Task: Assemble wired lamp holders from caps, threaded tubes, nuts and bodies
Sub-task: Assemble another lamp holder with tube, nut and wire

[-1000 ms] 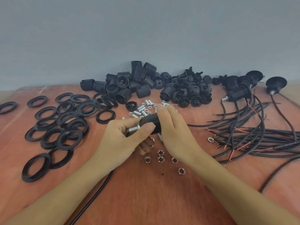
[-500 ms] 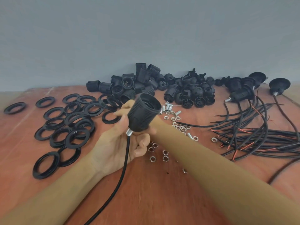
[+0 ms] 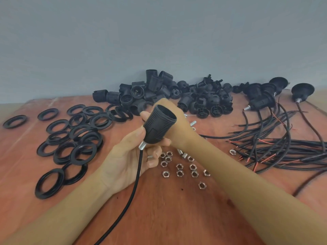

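Left hand: fingers and thumb curled round the holder, held up off the table, open mouth tilted up and away from me. The tube shows at its base, just above my palm; the cable hangs down across my wrist.

My right forearm crosses behind the holder. The right hand is hidden there, so I cannot tell whether it is open or gripping.

Judgement: cap, tube and body appear joined, and this unit is at its closing step.

The rings lie left of my grip and the nuts just right of it. Next, probably a ring from the left, started square on the body's thread.
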